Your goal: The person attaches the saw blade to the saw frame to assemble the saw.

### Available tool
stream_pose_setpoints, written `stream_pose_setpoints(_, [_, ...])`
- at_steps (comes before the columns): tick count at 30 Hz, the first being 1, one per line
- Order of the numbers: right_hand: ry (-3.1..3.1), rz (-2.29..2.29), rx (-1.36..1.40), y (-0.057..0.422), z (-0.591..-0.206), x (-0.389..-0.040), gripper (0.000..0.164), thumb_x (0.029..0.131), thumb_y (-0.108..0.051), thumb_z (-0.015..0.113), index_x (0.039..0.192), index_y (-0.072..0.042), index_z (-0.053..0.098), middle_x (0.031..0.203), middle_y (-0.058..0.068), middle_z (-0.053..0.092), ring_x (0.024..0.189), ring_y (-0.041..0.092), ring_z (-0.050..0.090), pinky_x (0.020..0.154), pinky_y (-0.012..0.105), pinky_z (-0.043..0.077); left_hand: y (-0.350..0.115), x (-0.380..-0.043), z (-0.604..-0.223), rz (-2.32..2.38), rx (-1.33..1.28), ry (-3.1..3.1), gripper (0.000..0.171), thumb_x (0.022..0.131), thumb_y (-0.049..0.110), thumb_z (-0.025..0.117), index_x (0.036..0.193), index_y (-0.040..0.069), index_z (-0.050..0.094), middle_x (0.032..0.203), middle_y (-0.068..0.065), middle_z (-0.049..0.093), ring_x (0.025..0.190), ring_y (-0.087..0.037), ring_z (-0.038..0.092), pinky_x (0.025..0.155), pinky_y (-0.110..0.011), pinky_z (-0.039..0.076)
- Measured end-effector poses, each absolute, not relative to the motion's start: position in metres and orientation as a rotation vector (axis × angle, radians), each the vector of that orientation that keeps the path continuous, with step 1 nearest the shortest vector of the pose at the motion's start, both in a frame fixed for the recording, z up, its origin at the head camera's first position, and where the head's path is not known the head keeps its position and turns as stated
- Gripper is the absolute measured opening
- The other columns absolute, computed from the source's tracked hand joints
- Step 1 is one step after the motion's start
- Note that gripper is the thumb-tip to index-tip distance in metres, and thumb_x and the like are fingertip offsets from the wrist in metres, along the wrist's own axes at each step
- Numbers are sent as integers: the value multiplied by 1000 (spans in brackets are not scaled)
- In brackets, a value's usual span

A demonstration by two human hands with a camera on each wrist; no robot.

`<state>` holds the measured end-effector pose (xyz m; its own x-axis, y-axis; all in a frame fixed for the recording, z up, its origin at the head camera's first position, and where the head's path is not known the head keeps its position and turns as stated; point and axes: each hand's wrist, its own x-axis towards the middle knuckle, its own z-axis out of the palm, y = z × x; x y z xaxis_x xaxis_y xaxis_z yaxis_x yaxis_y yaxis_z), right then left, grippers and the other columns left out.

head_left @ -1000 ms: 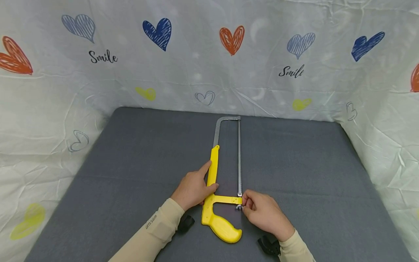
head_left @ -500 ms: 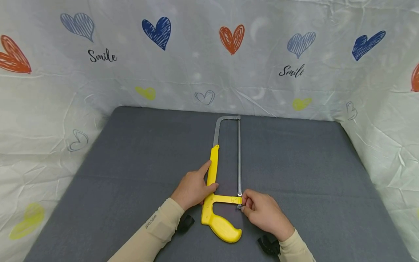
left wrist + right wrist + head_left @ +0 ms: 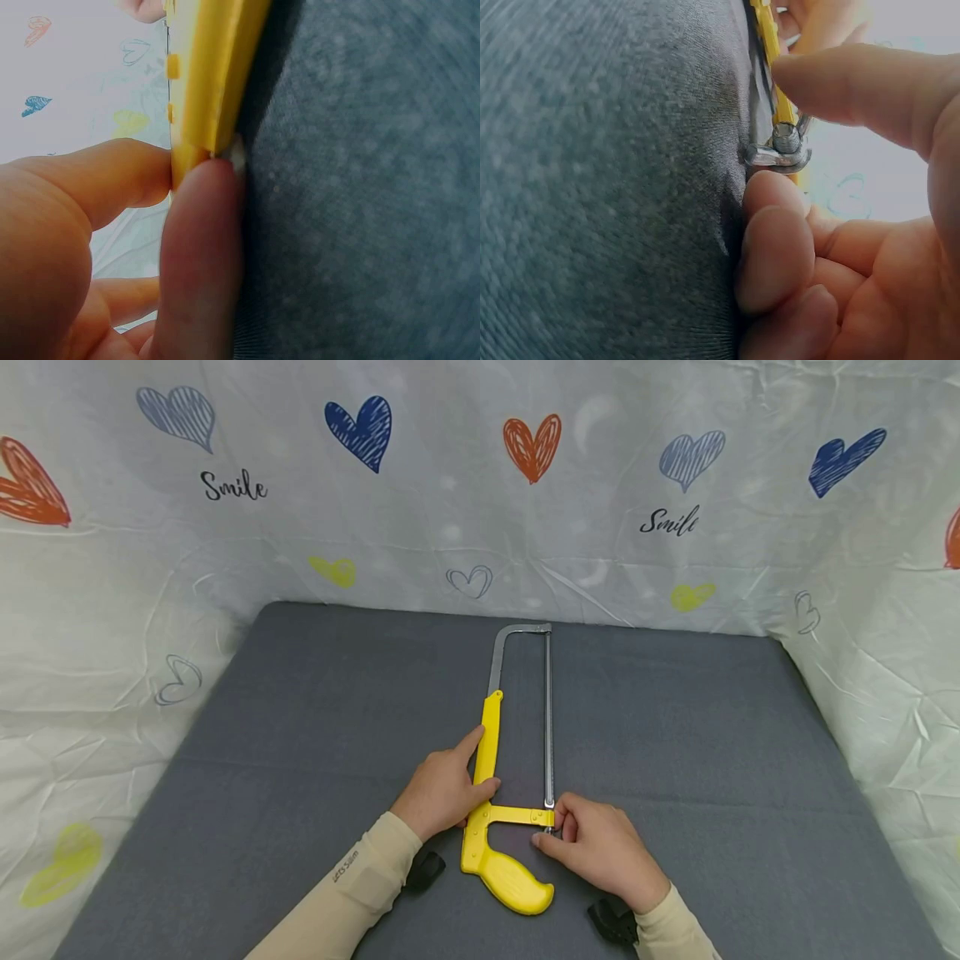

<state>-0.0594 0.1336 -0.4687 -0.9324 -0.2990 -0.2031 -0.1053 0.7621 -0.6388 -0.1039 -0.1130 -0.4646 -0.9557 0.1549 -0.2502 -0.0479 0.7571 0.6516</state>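
Observation:
A hacksaw [image 3: 490, 718] with a yellow frame lies on the grey cloth, its curved handle [image 3: 517, 883] toward me. Its silver blade [image 3: 549, 718] runs along the right side. My left hand [image 3: 442, 789] grips the yellow frame just above the crosspiece, thumb on one side and fingers on the other. At the crosspiece's right end, my right hand [image 3: 606, 843] has its thumb and curled index finger on either side of a metal wing nut [image 3: 780, 157]. In the head view the thumb mostly hides that nut; the right wrist view shows its wings and threaded stud.
Grey cloth [image 3: 337, 710] covers the table. A white curtain [image 3: 450, 518] printed with hearts hangs behind it and along both sides. Dark wrist devices sit below each hand, one by the left cuff [image 3: 426, 872] and one by the right cuff [image 3: 613, 922].
My right thumb has moved left across the wing nut, whose wings have turned and are now mostly covered. The left hand and hacksaw have stayed put.

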Motion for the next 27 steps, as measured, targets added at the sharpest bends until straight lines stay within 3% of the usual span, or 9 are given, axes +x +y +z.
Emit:
stream_pose_setpoints(19, [2680, -974, -257, 131, -472, -60, 25, 88, -31, 87, 82, -23, 64, 63, -11, 55, 50, 8, 47, 49, 24, 36, -113, -102, -465, 1014, 67, 2665, 88, 98, 31, 82, 171, 14, 34, 65, -4, 59, 44, -17, 58, 48, -30, 52])
stream_pose_setpoints(27, [2689, -989, -272, 134, -473, -60, 18, 90, -20, 79, 80, -24, 65, 63, -12, 53, 49, 5, 42, 50, 22, 34, -113, -103, -464, 1033, 81, 2664, 88, 98, 29, 82, 170, 13, 35, 62, -3, 59, 43, -17, 57, 47, -31, 51])
